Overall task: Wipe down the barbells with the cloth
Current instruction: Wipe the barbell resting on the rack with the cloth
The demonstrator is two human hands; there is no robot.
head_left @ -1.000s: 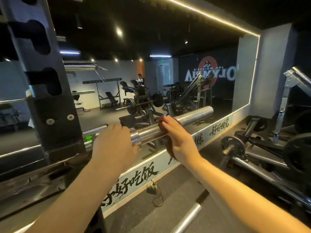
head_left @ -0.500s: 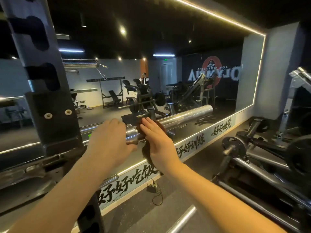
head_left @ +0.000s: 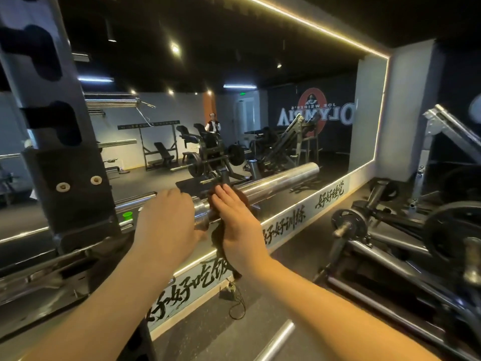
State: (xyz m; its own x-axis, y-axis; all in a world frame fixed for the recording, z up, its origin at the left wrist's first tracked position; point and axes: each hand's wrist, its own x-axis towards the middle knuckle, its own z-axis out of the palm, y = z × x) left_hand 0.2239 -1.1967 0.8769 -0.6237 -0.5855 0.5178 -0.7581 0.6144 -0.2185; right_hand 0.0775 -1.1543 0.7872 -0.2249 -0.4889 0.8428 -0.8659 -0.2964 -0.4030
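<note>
A chrome barbell lies across the rack, its sleeve pointing right toward the mirror. My left hand grips the bar just left of the collar, fingers curled over it. My right hand presses a dark brown cloth against the sleeve right beside the collar, with its fingers stretched flat over the top. Part of the cloth hangs below that hand. The palms hide the collar area and most of the cloth.
The black rack upright stands at left. A wall mirror runs behind the bar. A plate-loaded machine fills the right side. On the floor lie a cable and another chrome bar.
My right hand slid the cloth leftward along the sleeve, from its middle to the collar beside my left hand. The left hand kept its grip.
</note>
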